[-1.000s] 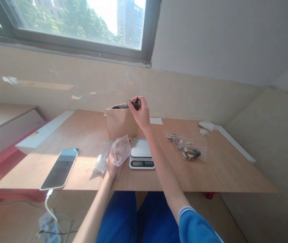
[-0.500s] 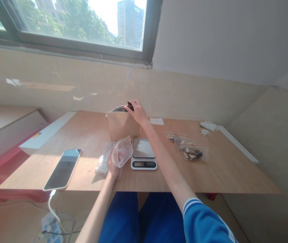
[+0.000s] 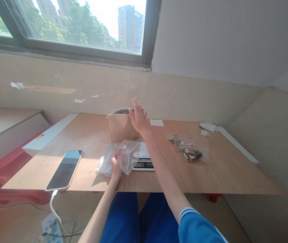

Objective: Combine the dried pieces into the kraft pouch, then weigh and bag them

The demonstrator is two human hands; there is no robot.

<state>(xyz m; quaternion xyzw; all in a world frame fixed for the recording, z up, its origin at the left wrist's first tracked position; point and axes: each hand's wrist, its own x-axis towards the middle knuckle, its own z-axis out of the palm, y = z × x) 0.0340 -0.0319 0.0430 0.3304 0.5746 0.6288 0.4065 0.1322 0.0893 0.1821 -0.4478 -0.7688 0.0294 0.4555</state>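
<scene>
- An upright brown kraft-paper bag (image 3: 121,129) is stood near the far edge of the light wooden bench (image 3: 225,177). Its mouth faces up, a grey lining is shown at the rim, and its contents are hidden.
- The right hand (image 3: 138,116) is held open just beside the bag's mouth, with the fingers spread and pointed up. Nothing is gripped.
- The left hand (image 3: 115,165) is closed on a clear plastic bag (image 3: 130,156), which is held upright.
- A crumpled plastic bag (image 3: 104,160) is pressed against that bag, left of the left hand.
- A digital kitchen scale (image 3: 144,164) is partly hidden behind the clear plastic bag.
- Three overlapping zip bags (image 3: 186,150), holding pale and dark pieces, are laid to the right.
- A smartphone (image 3: 64,169) is laid near the front edge, with a white cable (image 3: 54,207) hung over it.
</scene>
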